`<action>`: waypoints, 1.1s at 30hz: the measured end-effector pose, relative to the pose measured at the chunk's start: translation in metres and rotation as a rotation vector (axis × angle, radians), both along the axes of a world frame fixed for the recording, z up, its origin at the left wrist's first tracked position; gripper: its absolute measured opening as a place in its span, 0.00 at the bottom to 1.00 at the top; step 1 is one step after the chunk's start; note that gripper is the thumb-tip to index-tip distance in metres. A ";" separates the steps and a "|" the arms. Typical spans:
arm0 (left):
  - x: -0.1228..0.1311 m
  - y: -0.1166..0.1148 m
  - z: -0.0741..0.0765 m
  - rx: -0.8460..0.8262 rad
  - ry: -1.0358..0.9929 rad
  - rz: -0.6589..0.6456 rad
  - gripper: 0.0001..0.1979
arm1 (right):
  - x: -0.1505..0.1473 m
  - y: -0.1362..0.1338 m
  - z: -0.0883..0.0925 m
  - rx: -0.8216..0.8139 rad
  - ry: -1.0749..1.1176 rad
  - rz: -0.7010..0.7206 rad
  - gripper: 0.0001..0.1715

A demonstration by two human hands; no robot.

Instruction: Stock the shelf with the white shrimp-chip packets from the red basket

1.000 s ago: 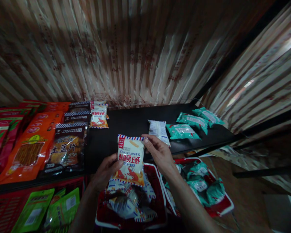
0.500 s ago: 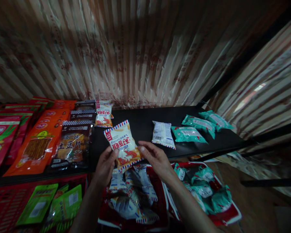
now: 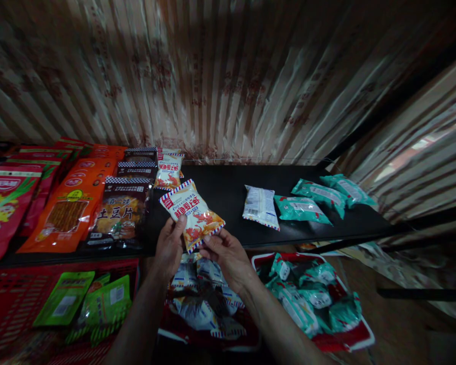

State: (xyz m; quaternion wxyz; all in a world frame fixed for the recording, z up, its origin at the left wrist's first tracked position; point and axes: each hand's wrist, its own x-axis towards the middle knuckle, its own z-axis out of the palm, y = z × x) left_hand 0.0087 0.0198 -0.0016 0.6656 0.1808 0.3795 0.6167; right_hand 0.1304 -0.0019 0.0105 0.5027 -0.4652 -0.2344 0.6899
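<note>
A white and orange snack bag [image 3: 193, 215] with striped ends is held between my two hands, tilted, in front of the black shelf [image 3: 216, 187]. My left hand [image 3: 169, 246] grips its left edge, thumb on the printed front. At the lower right corner, my right hand [image 3: 226, 256] pinches the bag with thumb and fingers. Matching bags [image 3: 169, 171] stand at the back of the shelf, just beyond it. Below my hands, a red basket [image 3: 251, 329] contains several more bags of this kind. One white bag [image 3: 261, 207] lies back side up farther right on the shelf.
Several teal bags [image 3: 304, 209] lie at the shelf's right end; more fill a red basket [image 3: 365, 332] below. Brown potato-chip bags [image 3: 117, 213], orange bags [image 3: 63, 213] and pink bags [image 3: 7, 203] line the left. Green bags [image 3: 64, 299] sit in another red basket [image 3: 11, 294]. Striped sheeting hangs behind.
My right hand has slid down from the bag's right side to its lower right corner. The bag is tilted more, and the view has shifted slightly.
</note>
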 end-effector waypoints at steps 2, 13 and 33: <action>0.000 -0.001 -0.001 -0.010 0.023 -0.005 0.21 | -0.003 -0.002 -0.001 -0.009 0.005 0.005 0.23; 0.008 0.000 -0.005 -0.042 0.055 0.009 0.21 | -0.013 -0.015 -0.003 -0.034 -0.024 -0.004 0.24; 0.002 -0.001 -0.003 -0.048 0.092 -0.026 0.18 | -0.009 -0.018 -0.004 0.041 -0.044 -0.022 0.19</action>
